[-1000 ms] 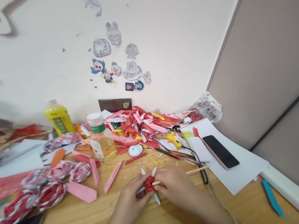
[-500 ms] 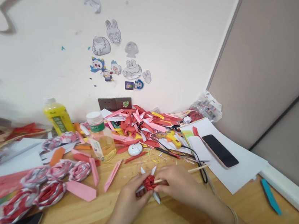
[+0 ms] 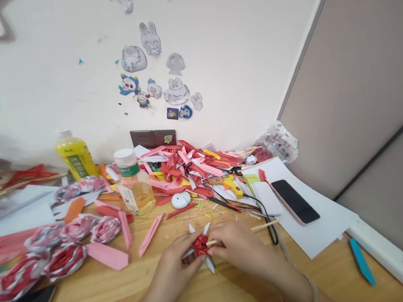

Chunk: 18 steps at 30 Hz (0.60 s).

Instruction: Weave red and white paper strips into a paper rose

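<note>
Between my hands, just above the wooden table, is a folded paper flower with a red centre and white pointed petals. My left hand is closed on its left side, thumb below and fingers above. A thin wooden stick passes through my right hand, which pinches it close to the flower. The stick's tip lies at the red centre; whether it goes in I cannot tell. Folded pink paper strips lie beyond my left hand.
Behind is a heap of folded red, pink and white strips. A yellow glue gun, a phone on white paper and a teal strip are to the right. Bottles and twisted paper roses stand and lie left.
The view has shifted slightly, so everything sits a little higher and further left. Both hands keep their grip on the flower and the stick, with the flower turned very little, if at all.
</note>
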Available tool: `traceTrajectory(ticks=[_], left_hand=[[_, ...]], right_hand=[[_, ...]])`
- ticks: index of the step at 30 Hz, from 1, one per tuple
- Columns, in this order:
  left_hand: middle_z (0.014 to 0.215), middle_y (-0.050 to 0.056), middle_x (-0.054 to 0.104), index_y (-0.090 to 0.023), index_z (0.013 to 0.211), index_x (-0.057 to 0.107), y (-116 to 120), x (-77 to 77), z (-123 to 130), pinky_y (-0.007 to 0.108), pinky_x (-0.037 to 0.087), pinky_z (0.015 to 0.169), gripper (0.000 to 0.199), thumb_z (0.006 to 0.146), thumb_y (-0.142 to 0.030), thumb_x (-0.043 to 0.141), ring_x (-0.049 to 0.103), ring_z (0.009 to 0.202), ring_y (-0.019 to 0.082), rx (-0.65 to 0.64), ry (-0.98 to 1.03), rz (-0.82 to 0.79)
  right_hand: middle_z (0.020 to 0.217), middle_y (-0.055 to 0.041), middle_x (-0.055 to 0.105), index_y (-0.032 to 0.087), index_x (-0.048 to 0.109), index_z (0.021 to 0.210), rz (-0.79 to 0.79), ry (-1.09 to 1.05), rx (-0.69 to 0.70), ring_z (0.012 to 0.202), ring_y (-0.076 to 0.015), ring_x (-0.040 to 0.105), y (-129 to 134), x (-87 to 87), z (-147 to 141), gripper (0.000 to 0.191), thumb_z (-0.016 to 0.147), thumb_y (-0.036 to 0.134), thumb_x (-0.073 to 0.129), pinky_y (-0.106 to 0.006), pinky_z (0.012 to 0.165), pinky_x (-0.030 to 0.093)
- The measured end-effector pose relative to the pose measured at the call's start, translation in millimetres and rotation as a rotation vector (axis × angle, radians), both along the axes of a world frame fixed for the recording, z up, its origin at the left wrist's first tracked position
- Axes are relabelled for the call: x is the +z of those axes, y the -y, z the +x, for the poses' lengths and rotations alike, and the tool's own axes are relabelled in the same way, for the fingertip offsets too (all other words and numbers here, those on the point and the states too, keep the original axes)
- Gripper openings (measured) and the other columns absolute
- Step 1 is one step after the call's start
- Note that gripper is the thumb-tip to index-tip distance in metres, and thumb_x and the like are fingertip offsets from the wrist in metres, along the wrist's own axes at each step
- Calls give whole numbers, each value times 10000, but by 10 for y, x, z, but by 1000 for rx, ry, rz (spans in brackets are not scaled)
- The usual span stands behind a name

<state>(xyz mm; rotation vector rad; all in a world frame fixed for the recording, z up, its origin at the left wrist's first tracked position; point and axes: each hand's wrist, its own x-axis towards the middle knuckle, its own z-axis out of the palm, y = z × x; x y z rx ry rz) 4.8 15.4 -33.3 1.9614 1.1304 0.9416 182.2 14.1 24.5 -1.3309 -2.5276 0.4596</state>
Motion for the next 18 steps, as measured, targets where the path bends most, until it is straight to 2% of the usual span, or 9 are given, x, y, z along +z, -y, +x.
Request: traceTrajectory(ticks=[7, 18], left_hand=[[976, 53, 686, -237, 1092, 622, 1, 5, -7, 306, 514, 810, 333, 760, -236, 590, 635, 909, 207, -3, -8, -3], [983, 52, 694, -224, 1089, 626, 4, -2, -4, 288, 518, 791, 341, 749, -219, 599, 645, 893, 204, 10, -3, 2]], right_hand=[[841, -20, 656, 173, 654, 832, -5, 24, -35, 795, -142, 591, -4, -24, -25, 67, 804, 185, 594, -206, 674, 369], [808, -14, 657, 172, 645, 771, 100, 1, 26, 750, -129, 573, 39, -40, -43, 164, 819, 114, 498, -211, 656, 353]])
